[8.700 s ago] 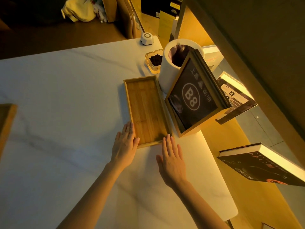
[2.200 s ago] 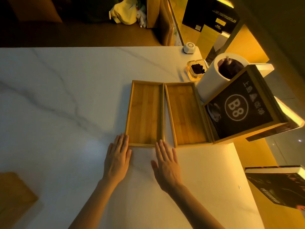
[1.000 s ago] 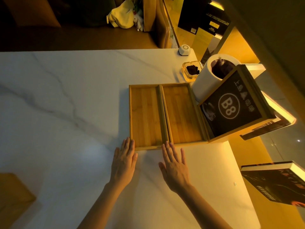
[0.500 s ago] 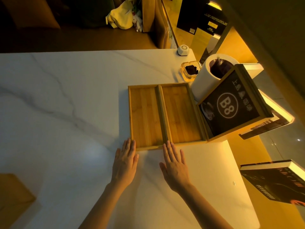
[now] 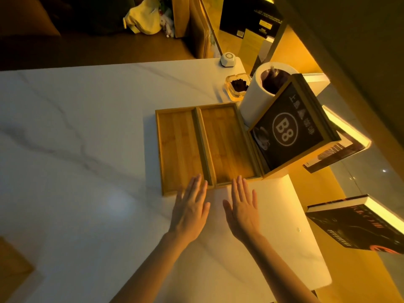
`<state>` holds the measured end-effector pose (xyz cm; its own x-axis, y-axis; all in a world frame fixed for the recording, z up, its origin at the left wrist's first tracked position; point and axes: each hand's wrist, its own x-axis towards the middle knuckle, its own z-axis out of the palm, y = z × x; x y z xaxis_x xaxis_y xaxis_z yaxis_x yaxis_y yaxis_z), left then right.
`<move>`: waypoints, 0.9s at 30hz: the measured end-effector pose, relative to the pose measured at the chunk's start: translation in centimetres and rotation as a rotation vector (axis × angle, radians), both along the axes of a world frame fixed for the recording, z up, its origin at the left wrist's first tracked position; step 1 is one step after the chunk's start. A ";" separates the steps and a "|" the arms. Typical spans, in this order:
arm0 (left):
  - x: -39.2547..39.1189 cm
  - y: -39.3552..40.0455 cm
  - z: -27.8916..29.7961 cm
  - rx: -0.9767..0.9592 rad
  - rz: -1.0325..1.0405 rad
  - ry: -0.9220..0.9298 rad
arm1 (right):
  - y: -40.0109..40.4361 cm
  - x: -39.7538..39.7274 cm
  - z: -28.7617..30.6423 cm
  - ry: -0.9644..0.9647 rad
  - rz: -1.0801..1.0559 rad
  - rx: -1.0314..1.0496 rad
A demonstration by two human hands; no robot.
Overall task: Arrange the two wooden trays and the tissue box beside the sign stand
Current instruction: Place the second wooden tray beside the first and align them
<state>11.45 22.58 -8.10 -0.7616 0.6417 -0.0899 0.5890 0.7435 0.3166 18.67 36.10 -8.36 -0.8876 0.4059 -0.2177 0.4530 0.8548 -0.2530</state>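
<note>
Two long wooden trays lie side by side on the white marble table, touching along their long sides. The left tray (image 5: 178, 147) has my left hand (image 5: 190, 209) flat at its near edge, fingertips on the rim. The right tray (image 5: 227, 143) sits against the wooden sign stand (image 5: 290, 127) marked B8; my right hand (image 5: 242, 206) lies flat at its near edge. Both hands have fingers spread and hold nothing. A wooden block (image 5: 11, 263), perhaps the tissue box, shows at the lower left edge, mostly cut off.
A tall white cylinder (image 5: 255, 97) stands behind the sign stand, with a glass ashtray (image 5: 237, 87) and a small white call button (image 5: 227, 59) further back. The table's right edge (image 5: 306, 215) is close; books (image 5: 358, 224) lie on shelves beyond it.
Since a second ago the left tray has closed up against the right tray and both hands stay at the near edges. The view has shifted slightly.
</note>
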 end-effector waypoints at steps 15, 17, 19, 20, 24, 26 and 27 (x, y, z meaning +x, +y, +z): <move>0.5 2.9 -2.6 -0.058 -0.098 0.005 | 1.5 0.6 -1.1 -0.039 0.004 0.022; 0.4 2.9 -2.6 -0.045 -0.106 0.018 | 1.5 0.6 -1.2 -0.028 0.002 0.024; 0.4 2.9 -2.5 -0.053 -0.109 0.016 | 1.4 0.5 -1.2 -0.015 -0.001 0.027; 0.4 2.9 -2.5 -0.059 -0.107 0.017 | 1.4 0.5 -1.2 -0.014 0.000 0.030; 0.3 2.8 -2.4 -0.073 -0.110 0.033 | 1.3 0.5 -1.2 0.001 0.000 0.043; 0.4 2.8 -2.2 -0.079 -0.104 0.029 | 1.3 0.5 -1.3 0.006 0.000 0.054; 0.4 2.9 -2.0 -0.081 -0.101 0.024 | 1.3 0.5 -1.3 0.004 -0.004 0.058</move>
<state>11.81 25.47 -10.13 -0.6957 0.7069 -0.1276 0.6691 0.7024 0.2428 19.17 37.45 -9.62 -0.8870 0.4210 -0.1899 0.4551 0.8665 -0.2052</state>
